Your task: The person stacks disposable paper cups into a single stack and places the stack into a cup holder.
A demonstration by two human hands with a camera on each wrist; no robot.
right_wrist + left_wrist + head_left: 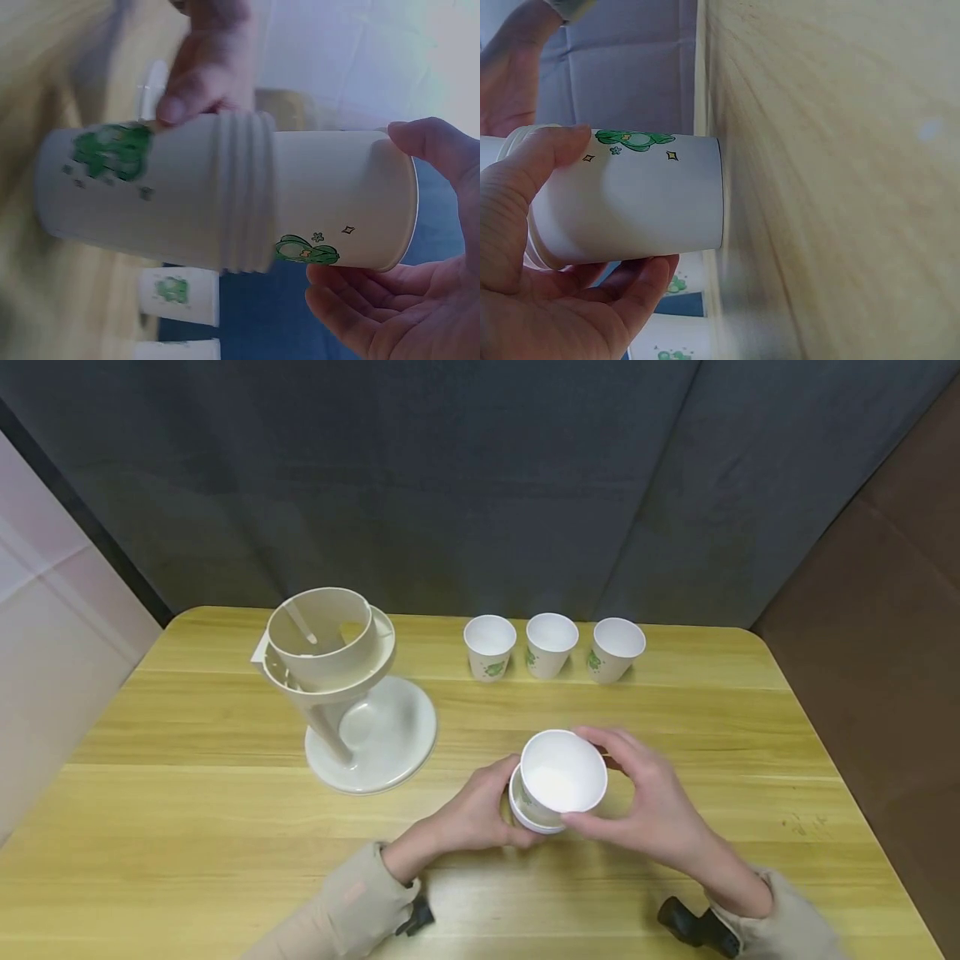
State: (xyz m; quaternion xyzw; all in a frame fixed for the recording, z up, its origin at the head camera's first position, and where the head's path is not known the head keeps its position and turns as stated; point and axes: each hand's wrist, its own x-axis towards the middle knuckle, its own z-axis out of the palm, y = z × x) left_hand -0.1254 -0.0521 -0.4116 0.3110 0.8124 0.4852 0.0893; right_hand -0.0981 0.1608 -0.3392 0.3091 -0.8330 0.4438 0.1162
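Note:
My left hand (480, 810) grips a stack of white paper cups (127, 187), its thumb and fingers around the side near the rims. In the left wrist view the stack's base is close to the table; whether it touches I cannot tell. My right hand (656, 802) pinches the rim of the top paper cup (562, 770) between thumb and fingers. That cup's lower part sits inside the stack and its upper part stands out, as the right wrist view shows. Green cartoon prints mark the cups. The stack is mostly hidden beneath the top cup in the head view.
Three single paper cups, the left one (490, 647), the middle one (552, 645) and the right one (617, 649), stand upright in a row near the table's back edge. A cream plastic stand (330, 672) with a ring holder and round base (397, 727) occupies the left.

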